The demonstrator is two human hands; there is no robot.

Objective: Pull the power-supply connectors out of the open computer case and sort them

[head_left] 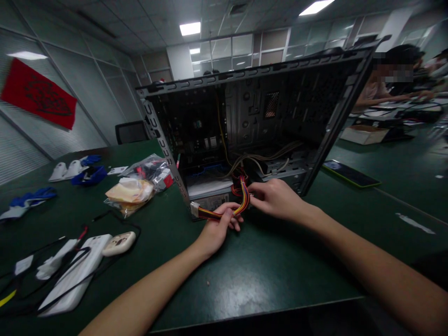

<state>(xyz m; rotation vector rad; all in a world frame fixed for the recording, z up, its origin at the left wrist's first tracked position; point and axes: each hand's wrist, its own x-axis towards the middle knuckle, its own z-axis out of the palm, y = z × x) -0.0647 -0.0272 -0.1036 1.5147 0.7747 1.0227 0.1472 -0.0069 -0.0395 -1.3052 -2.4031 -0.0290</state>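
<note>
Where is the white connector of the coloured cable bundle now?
The white connector sits at centre, just left of the left hand holding the cable bundle, before the open computer case.

I'm in an office: grid ceiling with fluorescent panels (190, 28) across the top of the frame, glass partition walls (241, 51) at upper centre, a red banner (38, 93) at upper left, and long green tables (245, 270) where another person (392, 79) works at upper right.
</note>
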